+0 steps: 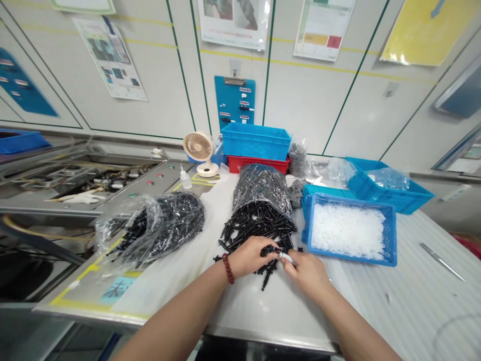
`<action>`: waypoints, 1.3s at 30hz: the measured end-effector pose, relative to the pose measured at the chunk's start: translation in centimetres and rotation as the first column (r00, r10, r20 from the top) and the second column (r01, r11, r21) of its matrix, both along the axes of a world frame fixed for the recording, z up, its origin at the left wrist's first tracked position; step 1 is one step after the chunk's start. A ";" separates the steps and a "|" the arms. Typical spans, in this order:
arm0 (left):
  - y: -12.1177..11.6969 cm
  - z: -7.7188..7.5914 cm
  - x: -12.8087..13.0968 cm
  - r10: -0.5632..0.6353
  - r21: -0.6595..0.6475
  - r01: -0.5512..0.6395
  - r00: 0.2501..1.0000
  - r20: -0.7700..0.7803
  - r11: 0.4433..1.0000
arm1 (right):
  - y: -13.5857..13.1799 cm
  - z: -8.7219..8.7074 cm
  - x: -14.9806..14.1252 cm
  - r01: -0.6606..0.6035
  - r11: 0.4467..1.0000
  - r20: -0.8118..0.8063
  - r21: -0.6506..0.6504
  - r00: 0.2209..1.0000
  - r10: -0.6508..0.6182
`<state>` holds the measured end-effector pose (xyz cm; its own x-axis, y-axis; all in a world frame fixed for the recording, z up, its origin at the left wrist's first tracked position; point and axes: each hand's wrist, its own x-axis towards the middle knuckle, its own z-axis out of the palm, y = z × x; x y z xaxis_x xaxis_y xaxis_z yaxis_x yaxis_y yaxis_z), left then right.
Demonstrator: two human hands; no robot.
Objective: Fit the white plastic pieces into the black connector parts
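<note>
My left hand (248, 256), with a beaded bracelet on the wrist, is closed around a small bunch of slender black plastic parts (268, 249). Pinched in my right hand (307, 273) is a short white, pen-like piece (287, 258), its tip meeting the black parts at my left fingers. Whether it is a tool or a component cannot be made out. Just beyond both hands, a heap of the same black parts (255, 220) spills out of a clear plastic bag (261, 185). A few more lie on the table under my hands.
At right, a blue tray (391, 235) holds many small translucent pieces (347, 230). Tweezers (441, 260) lie farther right. Another bag of black parts (165, 225) rests at left. Behind stand a fan (199, 148), a dropper bottle (185, 179), a blue bin (255, 142) and a red bin (240, 164).
</note>
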<state>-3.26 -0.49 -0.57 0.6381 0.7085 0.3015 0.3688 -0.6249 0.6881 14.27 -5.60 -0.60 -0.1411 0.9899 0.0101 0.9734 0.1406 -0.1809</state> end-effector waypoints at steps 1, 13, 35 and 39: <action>0.0 0.0 0.0 -0.001 -0.003 0.001 1.000 -0.005 1.000 | 0.0 0.1 0.0 0.001 1.000 0.004 -0.003 1.000 -0.001; -0.1 0.0 0.1 -0.006 -0.001 0.006 1.000 0.003 1.000 | 0.0 0.4 -0.3 0.064 0.998 0.027 -0.018 0.998 -0.064; -0.1 1.4 -0.6 0.002 -0.232 0.001 1.000 0.013 0.973 | 0.1 0.0 0.2 -0.075 0.997 -0.076 0.001 0.994 0.075; -0.1 1.4 -0.6 -0.001 -0.239 0.002 1.000 0.004 0.971 | 0.1 0.2 0.2 -0.078 0.997 -0.062 0.006 0.995 0.078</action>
